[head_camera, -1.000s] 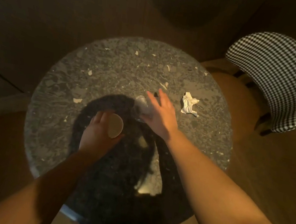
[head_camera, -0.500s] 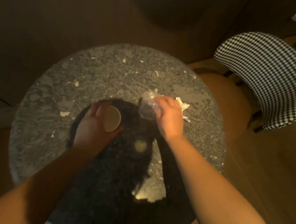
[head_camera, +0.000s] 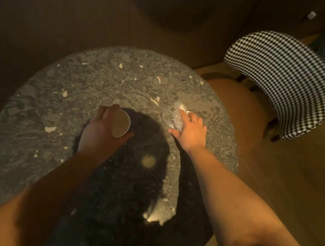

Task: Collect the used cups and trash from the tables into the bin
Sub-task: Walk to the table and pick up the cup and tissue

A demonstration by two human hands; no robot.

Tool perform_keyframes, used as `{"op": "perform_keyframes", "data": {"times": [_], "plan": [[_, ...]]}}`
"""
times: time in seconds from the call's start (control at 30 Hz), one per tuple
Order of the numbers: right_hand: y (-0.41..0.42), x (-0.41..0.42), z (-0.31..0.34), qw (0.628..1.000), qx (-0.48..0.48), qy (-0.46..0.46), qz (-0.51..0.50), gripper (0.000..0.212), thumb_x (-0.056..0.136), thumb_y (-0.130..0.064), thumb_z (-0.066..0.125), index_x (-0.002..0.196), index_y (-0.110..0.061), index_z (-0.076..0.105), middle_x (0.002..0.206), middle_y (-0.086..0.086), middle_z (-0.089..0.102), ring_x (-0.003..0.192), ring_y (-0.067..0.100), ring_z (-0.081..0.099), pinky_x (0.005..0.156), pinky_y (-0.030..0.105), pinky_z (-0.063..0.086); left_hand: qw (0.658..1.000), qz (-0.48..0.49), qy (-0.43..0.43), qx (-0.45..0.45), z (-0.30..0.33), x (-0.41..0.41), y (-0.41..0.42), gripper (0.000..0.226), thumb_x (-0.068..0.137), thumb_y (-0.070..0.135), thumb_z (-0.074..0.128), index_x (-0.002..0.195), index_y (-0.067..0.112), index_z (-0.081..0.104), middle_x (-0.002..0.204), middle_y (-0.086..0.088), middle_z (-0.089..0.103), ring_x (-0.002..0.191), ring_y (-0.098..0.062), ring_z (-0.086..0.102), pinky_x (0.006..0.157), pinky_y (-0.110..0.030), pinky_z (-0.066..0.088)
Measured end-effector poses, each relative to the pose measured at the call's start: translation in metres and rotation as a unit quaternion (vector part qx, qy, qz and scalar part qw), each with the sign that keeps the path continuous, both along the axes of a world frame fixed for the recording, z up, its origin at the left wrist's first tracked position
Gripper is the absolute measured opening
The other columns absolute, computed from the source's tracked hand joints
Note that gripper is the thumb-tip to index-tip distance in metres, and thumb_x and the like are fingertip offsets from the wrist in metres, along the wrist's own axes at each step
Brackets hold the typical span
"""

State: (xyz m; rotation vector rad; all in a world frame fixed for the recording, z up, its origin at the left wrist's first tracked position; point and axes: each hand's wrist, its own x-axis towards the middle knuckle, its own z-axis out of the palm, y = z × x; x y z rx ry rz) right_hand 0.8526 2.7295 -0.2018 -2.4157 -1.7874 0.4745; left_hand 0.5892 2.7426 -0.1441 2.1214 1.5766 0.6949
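So the person is leaning over a round dark stone table (head_camera: 58, 107), the speckled kind with pale chips in it, and both arms are reaching in from the bottom of the shot.

The left hand (head_camera: 101, 132) is wrapping around a small paper cup (head_camera: 121, 124), fingers on the far side and thumb curling around the near side, so it's definitely gripping it. The cup is sitting roughly mid-table, mouth tilting toward the camera. You're looking straight into it and the inside is just showing a plain pale bottom, nothing in there that I can make out.

The right hand (head_camera: 191, 132) is over on the right part of the table, and it's clutching a crumpled clear plastic wrapper (head_camera: 174, 117). The index finger is lying across the top of the plastic and the thumb is sticking out underneath on the near side, so it's pinching the wad. The wrapper is bunching up to the left of the fingers and sitting right at the tabletop, though I can't tell if it's touching or just lifted off.

The two hands are sitting apart with a dark shadow on the table between them. A houndstooth chair (head_camera: 286, 78) is standing off the table's right side on the wood floor (head_camera: 295, 185).

No bin showing anywhere in the shot.
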Motion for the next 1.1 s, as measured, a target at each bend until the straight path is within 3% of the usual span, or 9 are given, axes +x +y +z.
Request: {"op": "perform_keyframes", "data": {"times": [0.13,0.23,0.33,0.47,0.67,0.73,0.87,0.97,1.1], "plan": [[-0.006,0.003,0.0,0.997,0.066,0.029,-0.017,0.044,0.087,-0.025,0.061,0.129,-0.016,0.052,0.118,0.014,0.051,0.113,0.036,0.045,0.092,0.043,0.041,1.0,-0.001,0.014,0.006,-0.001,0.004,-0.001,0.084,0.065,0.039,0.083,0.134,0.015,0.042,0.128,-0.012,0.049,0.104,-0.035,0.056,0.082,-0.046,0.051],[-0.02,0.004,0.01,0.991,0.092,0.083,-0.049,0.034,0.087,-0.02,0.06,0.12,-0.009,0.056,0.115,0.017,0.057,0.105,0.037,0.053,0.083,0.041,0.045,1.0,-0.011,0.022,0.007,0.003,0.011,-0.01,0.083,0.065,0.04,0.083,0.133,0.015,0.042,0.127,-0.011,0.05,0.103,-0.034,0.057,0.08,-0.044,0.051],[-0.041,0.006,0.029,0.983,0.13,0.107,-0.076,0.034,0.088,-0.022,0.06,0.12,-0.01,0.055,0.114,0.015,0.061,0.1,0.035,0.058,0.074,0.035,0.042,1.0,-0.028,0.014,0.003,0.013,0.018,-0.026,0.083,0.062,0.041,0.084,0.131,0.014,0.045,0.126,-0.012,0.052,0.099,-0.033,0.059,0.079,-0.041,0.05],[-0.086,0.009,0.062,0.967,0.186,0.122,-0.121,0.043,0.087,-0.022,0.06,0.128,-0.009,0.053,0.119,0.015,0.062,0.106,0.035,0.058,0.084,0.038,0.045,0.997,-0.071,0.022,0.005,0.025,0.026,-0.05,0.083,0.061,0.041,0.085,0.129,0.012,0.047,0.122,-0.014,0.053,0.102,-0.031,0.058,0.08,-0.037,0.048],[-0.179,0.011,0.089,0.946,0.221,0.111,-0.208,0.042,0.085,-0.018,0.062,0.126,-0.008,0.053,0.11,0.015,0.065,0.099,0.034,0.06,0.077,0.039,0.047,0.987,-0.157,0.0,0.03,0.039,0.062,-0.093,0.07,0.061,0.033,0.085,0.118,0.004,0.055,0.108,-0.015,0.059,0.094,-0.034,0.061,0.074,-0.038,0.052],[-0.218,0.015,0.09,0.93,0.218,0.115,-0.272,0.04,0.086,-0.02,0.061,0.125,-0.011,0.054,0.112,0.013,0.064,0.1,0.03,0.06,0.079,0.037,0.047,0.978,-0.206,0.002,0.04,0.037,0.08,-0.113,0.071,0.06,0.035,0.086,0.117,0.004,0.057,0.109,-0.014,0.06,0.097,-0.033,0.06,0.076,-0.039,0.052],[-0.306,0.014,0.086,0.891,0.216,0.1,-0.387,0.035,0.088,-0.025,0.06,0.122,-0.016,0.057,0.107,0.009,0.065,0.096,0.026,0.061,0.081,0.037,0.05,0.953,-0.301,0.005,-0.028,0.035,0.121,-0.155,0.073,0.066,0.04,0.081,0.126,0.013,0.05,0.124,-0.006,0.053,0.112,-0.027,0.053,0.087,-0.037,0.044],[-0.375,0.0,0.082,0.843,0.22,0.076,-0.486,0.034,0.088,-0.03,0.06,0.12,-0.018,0.058,0.106,0.006,0.064,0.095,0.023,0.061,0.076,0.029,0.045,0.92,-0.391,0.006,-0.023,0.033,0.145,-0.193,0.072,0.069,0.042,0.079,0.128,0.015,0.048,0.126,-0.005,0.052,0.113,-0.026,0.051,0.088,-0.037,0.044],[-0.471,-0.04,0.076,0.769,0.208,0.038,-0.603,0.037,0.087,-0.027,0.059,0.122,-0.017,0.056,0.108,0.009,0.064,0.096,0.027,0.06,0.075,0.03,0.044,0.869,-0.495,0.008,-0.019,0.027,0.165,-0.262,0.071,0.069,0.046,0.078,0.127,0.02,0.047,0.126,0.0,0.051,0.112,-0.022,0.051,0.087,-0.036,0.046]]}}
